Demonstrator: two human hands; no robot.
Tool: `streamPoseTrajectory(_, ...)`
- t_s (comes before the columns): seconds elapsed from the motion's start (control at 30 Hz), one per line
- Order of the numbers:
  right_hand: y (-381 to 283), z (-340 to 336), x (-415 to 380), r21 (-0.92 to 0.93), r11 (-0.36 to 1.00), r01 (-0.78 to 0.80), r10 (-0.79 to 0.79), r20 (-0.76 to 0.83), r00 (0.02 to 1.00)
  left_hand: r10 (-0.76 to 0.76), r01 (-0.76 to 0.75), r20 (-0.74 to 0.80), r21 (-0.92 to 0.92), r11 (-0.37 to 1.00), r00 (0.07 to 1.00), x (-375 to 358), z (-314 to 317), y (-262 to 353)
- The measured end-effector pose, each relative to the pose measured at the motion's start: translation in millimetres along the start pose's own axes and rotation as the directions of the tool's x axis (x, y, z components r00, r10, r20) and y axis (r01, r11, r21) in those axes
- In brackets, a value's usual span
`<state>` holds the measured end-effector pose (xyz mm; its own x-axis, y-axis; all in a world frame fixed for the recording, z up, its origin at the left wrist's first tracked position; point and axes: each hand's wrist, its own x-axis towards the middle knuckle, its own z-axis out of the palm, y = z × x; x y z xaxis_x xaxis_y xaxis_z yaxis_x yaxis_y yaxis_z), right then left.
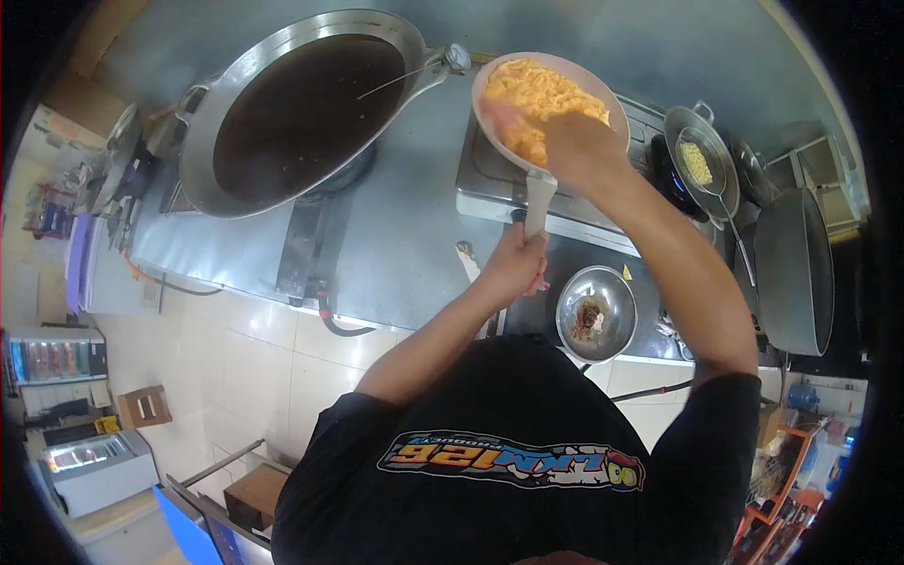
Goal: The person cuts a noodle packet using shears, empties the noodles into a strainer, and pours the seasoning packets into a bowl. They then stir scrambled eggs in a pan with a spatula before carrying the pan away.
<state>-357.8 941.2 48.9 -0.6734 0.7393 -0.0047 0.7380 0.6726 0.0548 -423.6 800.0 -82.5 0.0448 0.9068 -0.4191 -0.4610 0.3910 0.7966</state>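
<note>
My left hand [518, 259] is wrapped around the pale handle [540, 202] of a frying pan [619, 115] with a light-coloured inside. Yellow-orange scrambled egg [541, 87] covers much of the pan, which sits tilted over the stove [480, 169]. Reaching in from the right, my right hand [586, 149] is curled over the egg and blurred by motion. A smeared pinkish-red shape [504, 115] shows at its far side in the pan; I cannot tell what the hand holds.
A large wok of dark liquid [301, 122] stands left, a thermometer [456, 58] clipped at its rim. Right, a strainer with noodles [696, 164] rests over a pot. Near my body are a metal bowl with seasonings [596, 314] and a big upright pan [796, 273].
</note>
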Motion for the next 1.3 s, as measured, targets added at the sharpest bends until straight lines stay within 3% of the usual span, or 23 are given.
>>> streamPoseTrajectory(0.1,21.8,-2.6,37.1,-0.166,0.983,-0.080,0.087,0.035,0.996,0.011,-0.011,-0.007,0.011,1.000,1.000,-1.4,-1.4,-0.4)
streamPoseTrajectory(0.17,34.7,-45.1,19.4,-0.165,0.978,-0.126,0.116,-0.071,0.991,0.003,-0.003,-0.008,-0.001,1.000,1.000,-2.9,-6.9,2.9)
streamPoseTrajectory(0.23,107.4,-57.0,24.9,-0.318,0.934,0.161,-0.196,-0.083,0.977,-0.020,0.020,-0.007,-0.015,1.000,1.000,-7.4,-11.4,8.3)
streamPoseTrajectory(0.3,113.2,-91.9,19.9,-0.267,0.959,-0.092,0.094,-0.005,0.996,-0.011,0.011,0.004,-0.004,1.000,1.000,-6.7,-18.7,6.9)
streamPoseTrajectory(0.4,176.7,-56.7,43.7,-0.359,0.931,-0.064,0.042,-0.069,0.997,-0.028,0.028,0.009,0.040,0.999,1.000,-8.6,-23.0,16.6)
streamPoseTrajectory(0.5,188.5,-11.8,69.6,-0.363,0.928,-0.080,0.074,-0.031,0.997,-0.040,0.038,0.033,0.061,0.997,0.999,-11.3,-26.8,23.0)
streamPoseTrajectory(0.63,201.5,16.0,109.2,-0.230,0.969,-0.089,0.079,-0.049,0.996,-0.063,0.060,0.013,0.171,0.984,0.998,-9.7,-29.3,28.8)
streamPoseTrajectory(0.73,227.0,31.8,128.8,-0.089,0.996,-0.005,-0.002,-0.075,0.997,-0.093,0.094,-0.011,0.171,0.981,0.996,-9.3,-30.5,33.5)
streamPoseTrajectory(0.8,237.6,36.9,136.7,-0.100,0.990,0.096,-0.102,-0.054,0.993,-0.086,0.087,-0.010,0.140,0.986,0.996,-9.7,-29.0,34.9)
streamPoseTrajectory(1.03,242.1,17.5,82.2,-0.127,0.942,0.310,-0.327,-0.151,0.933,-0.096,0.096,-0.020,0.028,0.995,0.995,-12.3,-30.0,31.2)
streamPoseTrajectory(1.23,224.7,10.0,15.0,-0.287,0.904,0.316,-0.398,-0.295,0.869,-0.097,0.097,0.001,0.027,0.995,0.995,-8.6,-37.1,22.1)
streamPoseTrajectory(1.3,212.6,6.6,-9.7,-0.325,0.893,0.313,-0.400,-0.251,0.881,-0.089,0.089,0.005,0.032,0.996,0.996,-9.0,-38.0,21.8)
